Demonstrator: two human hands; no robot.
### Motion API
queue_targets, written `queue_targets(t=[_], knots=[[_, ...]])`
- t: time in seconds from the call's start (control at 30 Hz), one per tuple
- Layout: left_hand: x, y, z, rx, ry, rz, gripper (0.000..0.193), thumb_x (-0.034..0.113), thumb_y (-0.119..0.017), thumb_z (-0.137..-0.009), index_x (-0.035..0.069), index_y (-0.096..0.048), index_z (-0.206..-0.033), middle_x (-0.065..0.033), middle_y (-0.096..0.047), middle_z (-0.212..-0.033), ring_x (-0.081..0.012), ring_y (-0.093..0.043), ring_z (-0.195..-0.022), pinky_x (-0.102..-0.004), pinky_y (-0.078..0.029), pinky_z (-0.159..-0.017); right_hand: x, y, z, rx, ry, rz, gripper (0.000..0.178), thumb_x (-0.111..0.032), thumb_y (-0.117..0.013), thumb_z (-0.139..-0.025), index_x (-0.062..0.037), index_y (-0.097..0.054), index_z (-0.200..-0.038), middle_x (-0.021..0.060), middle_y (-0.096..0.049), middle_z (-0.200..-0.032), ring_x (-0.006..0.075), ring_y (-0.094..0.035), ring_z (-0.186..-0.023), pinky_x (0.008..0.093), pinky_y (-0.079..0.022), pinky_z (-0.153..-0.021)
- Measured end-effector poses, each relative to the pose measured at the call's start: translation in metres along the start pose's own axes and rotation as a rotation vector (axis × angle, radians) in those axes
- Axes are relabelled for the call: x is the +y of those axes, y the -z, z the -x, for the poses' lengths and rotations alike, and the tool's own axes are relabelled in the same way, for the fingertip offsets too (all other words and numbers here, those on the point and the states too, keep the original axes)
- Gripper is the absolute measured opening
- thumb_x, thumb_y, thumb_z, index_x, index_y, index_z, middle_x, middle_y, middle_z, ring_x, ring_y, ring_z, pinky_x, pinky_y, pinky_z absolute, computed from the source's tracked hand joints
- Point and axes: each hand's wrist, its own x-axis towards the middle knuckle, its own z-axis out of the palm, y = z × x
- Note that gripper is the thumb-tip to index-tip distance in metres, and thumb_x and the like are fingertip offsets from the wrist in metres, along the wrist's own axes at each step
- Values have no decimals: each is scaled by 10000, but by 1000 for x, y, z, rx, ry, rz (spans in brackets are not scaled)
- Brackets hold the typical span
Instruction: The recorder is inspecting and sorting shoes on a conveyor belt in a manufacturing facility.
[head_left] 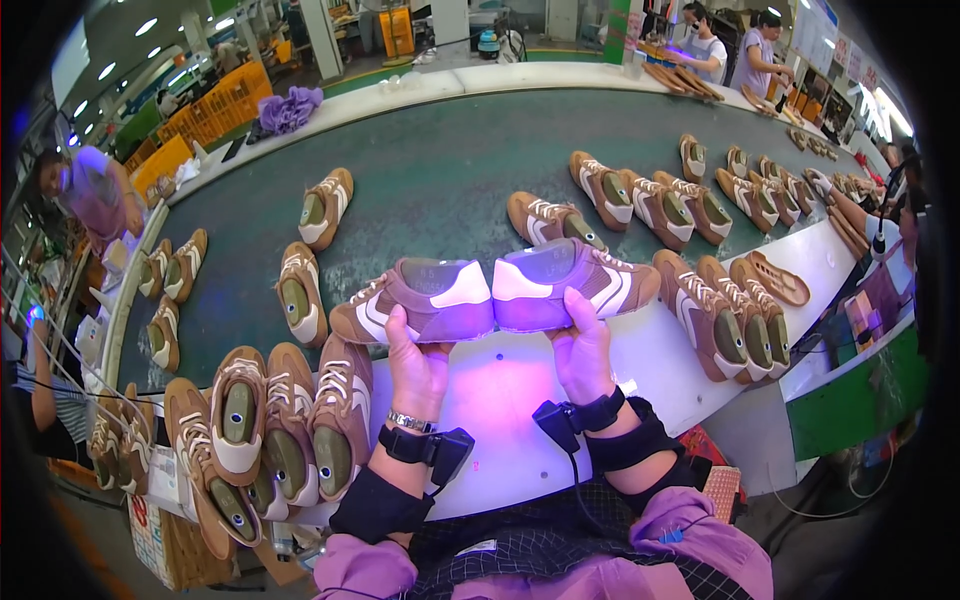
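In the middle I hold up a pair of brown sneakers with white side stripes and white heel patches, the heels close together and the toes pointing outward. My left hand (415, 365) grips the left sneaker (425, 300) from below, its thumb on the side. My right hand (583, 345) has the right sneaker (560, 287) the same way, thumb near the heel. Dark green inserts fill both shoe openings. Below them is the white tabletop (500, 430), lit by a pinkish glow. Fingers under the shoes are mostly hidden.
A green conveyor belt (430, 190) carries several more sneakers (655, 205). Further sneakers stand close by on my left (290, 420) and right (700, 310). A co-worker (90, 195) is at the far left; others work at the back and right. Purple cloth (290, 108) lies on the far ledge.
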Motion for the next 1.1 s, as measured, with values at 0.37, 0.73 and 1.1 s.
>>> queue_targets(t=[0.37, 0.73, 1.1], knots=[[-1, -2, 5, -21, -98, -135, 439, 412, -462, -903, 85, -483, -1196, -54, -585, -1124, -179, -600, -972, -314, -525, -784, 0, -3, 1, 13, 88, 109, 348, -150, -611, -845, -38, -494, -1153, 60, -572, -1064, 170, -582, -967, 337, -485, -843], [7, 4, 5, 8, -175, -208, 480, 365, -586, -833, 74, -480, -1200, -45, -578, -1128, -168, -570, -1026, -326, -477, -885, -14, 1, -4, -71, 102, 192, 396, -146, -612, -824, -19, -480, -1176, 54, -577, -1048, 164, -587, -943, 317, -475, -838], [5, -4, 14, -79, -74, -119, 546, 425, -562, -830, 81, -447, -1238, -53, -546, -1180, -190, -534, -1083, -345, -433, -942, -19, 3, 2, -121, -19, 51, 397, -200, -609, -808, -10, -510, -1142, 55, -601, -1029, 170, -594, -925, 322, -461, -853]])
